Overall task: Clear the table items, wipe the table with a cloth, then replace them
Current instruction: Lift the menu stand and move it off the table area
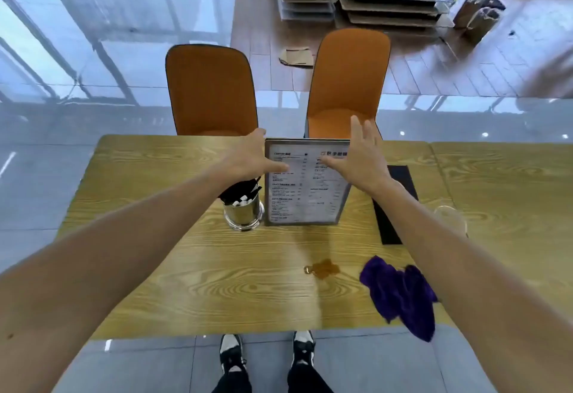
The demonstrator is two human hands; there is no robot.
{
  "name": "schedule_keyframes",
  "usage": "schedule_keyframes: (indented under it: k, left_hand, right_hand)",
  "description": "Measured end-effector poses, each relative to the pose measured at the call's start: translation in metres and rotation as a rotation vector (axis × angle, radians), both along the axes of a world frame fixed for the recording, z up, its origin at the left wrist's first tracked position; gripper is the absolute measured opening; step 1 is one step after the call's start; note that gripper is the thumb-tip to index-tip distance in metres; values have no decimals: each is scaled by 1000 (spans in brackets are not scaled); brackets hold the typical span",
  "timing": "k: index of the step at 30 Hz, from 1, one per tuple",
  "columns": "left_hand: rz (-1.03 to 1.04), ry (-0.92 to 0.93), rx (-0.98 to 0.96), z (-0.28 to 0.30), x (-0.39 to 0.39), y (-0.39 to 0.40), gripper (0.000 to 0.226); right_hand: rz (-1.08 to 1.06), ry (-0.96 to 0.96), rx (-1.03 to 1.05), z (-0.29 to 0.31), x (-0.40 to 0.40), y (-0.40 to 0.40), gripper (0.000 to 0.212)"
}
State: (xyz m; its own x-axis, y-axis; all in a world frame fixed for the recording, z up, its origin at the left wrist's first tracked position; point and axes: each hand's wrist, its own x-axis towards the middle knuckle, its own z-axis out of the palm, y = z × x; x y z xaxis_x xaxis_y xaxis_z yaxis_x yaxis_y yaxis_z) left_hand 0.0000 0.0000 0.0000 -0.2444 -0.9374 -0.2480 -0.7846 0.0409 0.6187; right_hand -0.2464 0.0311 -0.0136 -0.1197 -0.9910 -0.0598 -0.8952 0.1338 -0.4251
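One upright framed menu stand point(305, 185) flanked by left hand point(259, 157) and right hand point(359, 157), fingers spread, one metal holder point(243, 213), one purple cloth point(400, 293), one brown spill point(324, 268), wooden table point(186, 268), two orange chairs point(210, 89).

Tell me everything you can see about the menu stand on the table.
The menu stand is a grey-framed upright board holding a white printed sheet with columns of small dark text, one heading reading "coffee". It stands leaning slightly back on the wood-grain table, near the far edge, beside a shiny metal cup. The left hand and right hand, both open, reach around its upper corners; whether they touch it is unclear.
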Motion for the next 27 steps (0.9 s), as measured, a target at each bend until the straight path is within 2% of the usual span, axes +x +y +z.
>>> schedule_keyframes:
  k: [4, 5, 7, 9, 11, 13, 19, 24, 27]
  left_hand:
    - [33, 25, 49, -23, -3, -1, 57]
    - [31, 13, 60, -30, -4, -2, 53]
    - [36, 2, 89, -42, -5, -7, 54]
    - [46, -5, 108, -52, -6, -10, 46]
    - [48, 3, 104, -58, -7, -12, 36]
    - [53, 19, 89, -66, -9, -15, 30]
    - [79, -54, 7, -77, -12, -21, 22]
    - [82, -29, 11, -76, -15, -24, 23]
    - [111, 68, -12, -68, -23, -28, 22]
  right_hand:
    - [-187, -336, -109, -28, -11, 13, 120]
    - [-231, -411, -95, -36, -13, 16, 117]
    - [-288, -546, -33, -52, -18, 18, 104]
    - [-300, -617, 44, -66, -21, 20, 74]
    - [-298, -653, 102, -73, -21, 22, 53]
    - [-280, -685, 103, -78, -20, 23, 41]
    - [-328, -692, 65, -98, -26, 15, 28]
    - [-310, -725, 31, -101, -36, 11, 25]
    - [-292, -708, 7, -92, -41, 1, 20]
